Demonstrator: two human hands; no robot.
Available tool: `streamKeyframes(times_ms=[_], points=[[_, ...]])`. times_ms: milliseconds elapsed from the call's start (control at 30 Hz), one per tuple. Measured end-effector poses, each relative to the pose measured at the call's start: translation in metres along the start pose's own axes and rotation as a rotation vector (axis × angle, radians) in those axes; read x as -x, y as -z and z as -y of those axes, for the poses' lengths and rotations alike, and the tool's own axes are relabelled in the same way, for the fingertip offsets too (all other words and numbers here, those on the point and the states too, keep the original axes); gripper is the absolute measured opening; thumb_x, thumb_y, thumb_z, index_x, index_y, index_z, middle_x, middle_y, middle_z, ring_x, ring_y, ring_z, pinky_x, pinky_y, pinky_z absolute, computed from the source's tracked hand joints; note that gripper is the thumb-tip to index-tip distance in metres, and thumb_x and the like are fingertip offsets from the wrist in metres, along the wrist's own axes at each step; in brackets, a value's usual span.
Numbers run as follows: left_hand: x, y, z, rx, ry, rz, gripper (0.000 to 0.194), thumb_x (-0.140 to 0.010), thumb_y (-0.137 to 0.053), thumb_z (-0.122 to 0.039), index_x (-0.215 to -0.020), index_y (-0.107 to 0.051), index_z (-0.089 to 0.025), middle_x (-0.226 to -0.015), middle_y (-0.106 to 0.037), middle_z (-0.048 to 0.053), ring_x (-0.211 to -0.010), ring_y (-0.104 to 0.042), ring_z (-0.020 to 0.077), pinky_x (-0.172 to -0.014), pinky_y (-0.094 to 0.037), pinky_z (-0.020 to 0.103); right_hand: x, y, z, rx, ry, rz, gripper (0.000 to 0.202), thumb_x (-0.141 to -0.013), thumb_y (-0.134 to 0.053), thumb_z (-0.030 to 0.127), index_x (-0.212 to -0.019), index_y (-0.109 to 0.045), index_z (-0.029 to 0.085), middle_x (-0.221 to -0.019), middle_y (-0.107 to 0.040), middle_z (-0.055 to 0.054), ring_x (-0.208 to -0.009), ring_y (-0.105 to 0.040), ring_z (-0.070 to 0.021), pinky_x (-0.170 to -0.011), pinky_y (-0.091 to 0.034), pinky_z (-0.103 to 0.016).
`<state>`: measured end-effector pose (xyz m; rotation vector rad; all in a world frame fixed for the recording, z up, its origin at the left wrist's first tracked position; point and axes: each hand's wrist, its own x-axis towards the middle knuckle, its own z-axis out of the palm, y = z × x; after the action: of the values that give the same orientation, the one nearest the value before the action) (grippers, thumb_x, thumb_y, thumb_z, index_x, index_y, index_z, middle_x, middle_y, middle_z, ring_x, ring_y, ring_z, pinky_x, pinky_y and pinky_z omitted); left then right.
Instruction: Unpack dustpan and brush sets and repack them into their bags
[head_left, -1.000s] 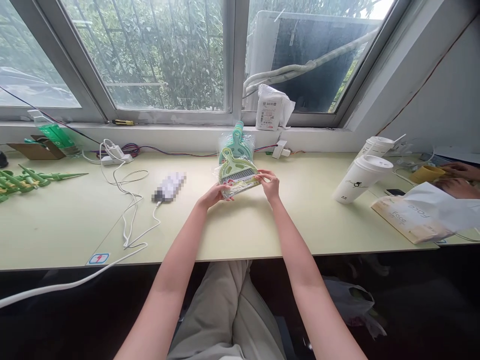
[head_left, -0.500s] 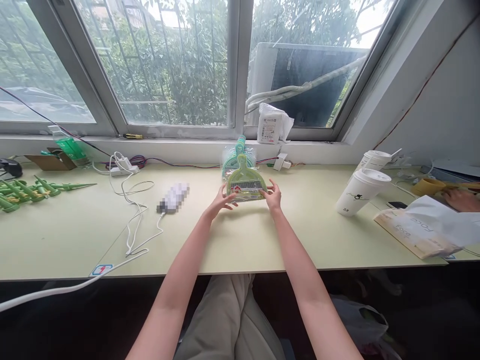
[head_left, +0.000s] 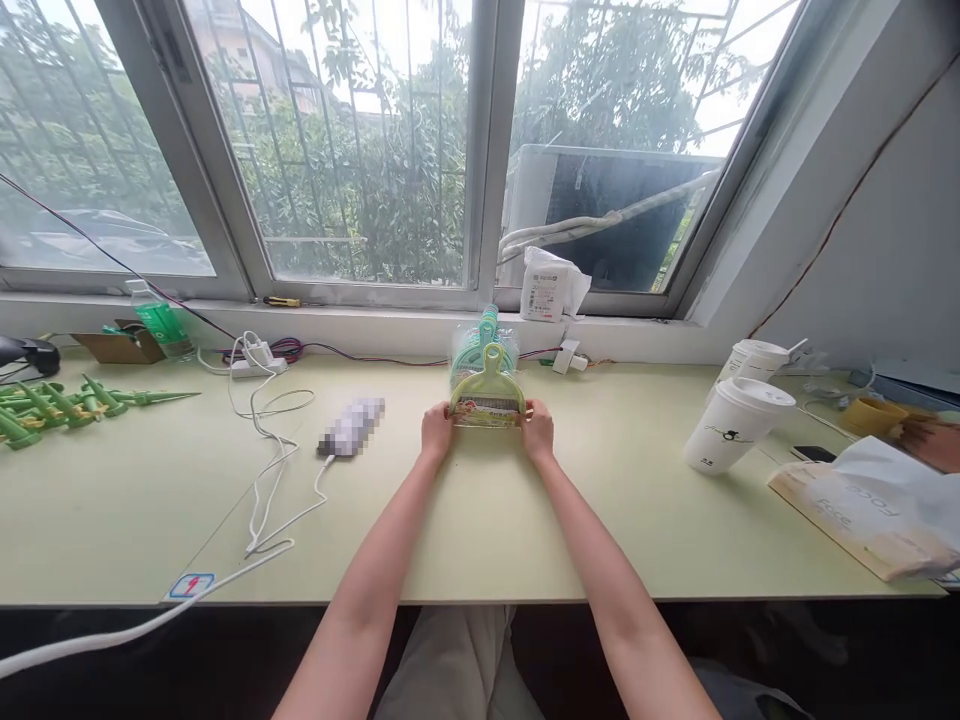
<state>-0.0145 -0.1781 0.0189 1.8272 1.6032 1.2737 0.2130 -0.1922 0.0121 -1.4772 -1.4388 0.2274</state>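
Note:
A yellow-green dustpan [head_left: 489, 388] with a brush in it, wrapped in clear plastic, stands on the table between my hands. Its handle points up toward the window. My left hand [head_left: 436, 432] grips the lower left corner with curled fingers, and my right hand [head_left: 538, 430] closes on the lower right corner. Directly behind it, several turquoise dustpans [head_left: 484, 335] in clear wrapping lean by the window sill, partly hidden by the yellow-green one.
A blurred-out device on a white cable [head_left: 262, 470] lies to the left, beyond it green spiked plastic pieces [head_left: 90, 400]. White cups [head_left: 739, 425] and a tissue pack [head_left: 862, 510] stand at the right, near another person's hand [head_left: 930, 440]. A wrapped white package [head_left: 551, 285] sits on the sill.
My fingers have closed in on both lower corners of the yellow-green dustpan, which now sits straighter against the turquoise ones. The camera view has tilted up slightly.

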Motion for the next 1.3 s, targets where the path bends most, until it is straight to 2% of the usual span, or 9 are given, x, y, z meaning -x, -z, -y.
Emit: streamKeyframes(times_ms=[133,267,400,600,733,867,1033,1167,1300], points=[[-0.032,-0.010,0.009,-0.041,-0.025,-0.036,0.003,-0.081,-0.062,-0.019,-0.083,-0.061,-0.020,-0.100,-0.061,0.009,-0.085,-0.062,0.0220,-0.081,-0.047,0.035,-0.022,-0.020,-0.002,0.128,0.016,-0.017,0.019,-0.084,-0.053,0.026,-0.102,-0.057,0.019,-0.107,-0.062,-0.011,-0.080,-0.063,-0.0225,-0.069,-0.048,-0.034],[-0.062,-0.018,0.016,0.038,0.052,-0.107,0.033,-0.079,-0.064,-0.013,-0.110,-0.056,-0.021,-0.120,-0.052,0.011,-0.083,-0.063,0.0182,-0.082,-0.050,0.035,-0.046,-0.040,-0.003,0.188,0.042,-0.021,0.025,-0.084,-0.051,0.024,-0.109,-0.054,0.020,-0.114,-0.058,-0.014,-0.096,-0.061,-0.0265,-0.075,-0.050,-0.037],[-0.084,-0.027,0.025,0.060,0.135,-0.158,0.061,-0.079,-0.064,-0.011,-0.135,-0.043,-0.026,-0.127,-0.046,0.012,-0.079,-0.063,0.0159,-0.088,-0.049,0.038,-0.064,-0.055,-0.008,0.160,0.085,-0.090,0.036,-0.086,-0.049,0.027,-0.122,-0.050,0.021,-0.129,-0.050,-0.016,-0.123,-0.047,-0.0289,-0.086,-0.052,-0.042],[-0.106,-0.041,0.039,0.105,0.086,-0.058,0.041,-0.083,-0.061,-0.016,-0.123,-0.061,-0.024,-0.123,-0.048,0.011,-0.081,-0.061,0.0157,-0.089,-0.047,0.033,-0.077,-0.068,-0.017,0.093,0.118,-0.057,0.062,-0.092,-0.038,0.040,-0.149,-0.023,0.019,-0.152,-0.033,-0.014,-0.142,-0.032,-0.0240,-0.112,-0.036,-0.044],[-0.112,-0.047,0.042,0.104,0.057,-0.052,0.043,-0.084,-0.060,-0.018,-0.127,-0.059,-0.021,-0.119,-0.050,0.012,-0.083,-0.060,0.0187,-0.088,-0.047,0.035,-0.080,-0.070,-0.024,0.070,0.093,0.006,0.073,-0.092,-0.035,0.047,-0.154,-0.012,0.015,-0.155,-0.029,-0.018,-0.139,-0.038,-0.0282,-0.107,-0.040,-0.046],[-0.109,-0.052,0.042,0.129,0.031,-0.031,0.041,-0.087,-0.056,-0.019,-0.127,-0.058,-0.020,-0.112,-0.052,0.012,-0.094,-0.059,0.0221,-0.093,-0.044,0.036,-0.078,-0.070,-0.030,0.028,0.094,0.062,0.078,-0.092,-0.035,0.044,-0.155,0.002,0.017,-0.156,-0.026,-0.019,-0.136,-0.042,-0.0297,-0.102,-0.044,-0.047],[-0.102,-0.053,0.040,0.121,0.024,0.003,0.043,-0.086,-0.056,-0.016,-0.129,-0.053,-0.016,-0.118,-0.051,0.015,-0.111,-0.053,0.0261,-0.099,-0.041,0.039,-0.076,-0.069,-0.036,0.016,0.149,0.077,0.087,-0.091,-0.043,0.046,-0.154,0.012,0.021,-0.160,-0.015,-0.014,-0.147,-0.021,-0.0269,-0.114,-0.028,-0.052],[-0.093,-0.054,0.034,0.133,0.037,-0.025,0.057,-0.084,-0.060,-0.017,-0.138,-0.041,-0.011,-0.129,-0.045,0.020,-0.126,-0.043,0.0292,-0.107,-0.035,0.042,-0.075,-0.066,-0.036,0.062,0.175,0.030,0.093,-0.090,-0.046,0.048,-0.153,0.016,0.020,-0.161,-0.006,-0.013,-0.150,-0.012,-0.0271,-0.116,-0.023,-0.055],[-0.088,-0.052,0.031,0.253,0.092,-0.100,0.049,-0.092,-0.049,-0.026,-0.138,-0.037,-0.016,-0.136,-0.040,0.019,-0.126,-0.044,0.0265,-0.106,-0.036,0.042,-0.073,-0.060,-0.029,0.067,0.198,-0.072,0.082,-0.093,-0.042,0.046,-0.154,0.009,0.024,-0.160,-0.008,-0.014,-0.147,-0.020,-0.0292,-0.115,-0.023,-0.057]])
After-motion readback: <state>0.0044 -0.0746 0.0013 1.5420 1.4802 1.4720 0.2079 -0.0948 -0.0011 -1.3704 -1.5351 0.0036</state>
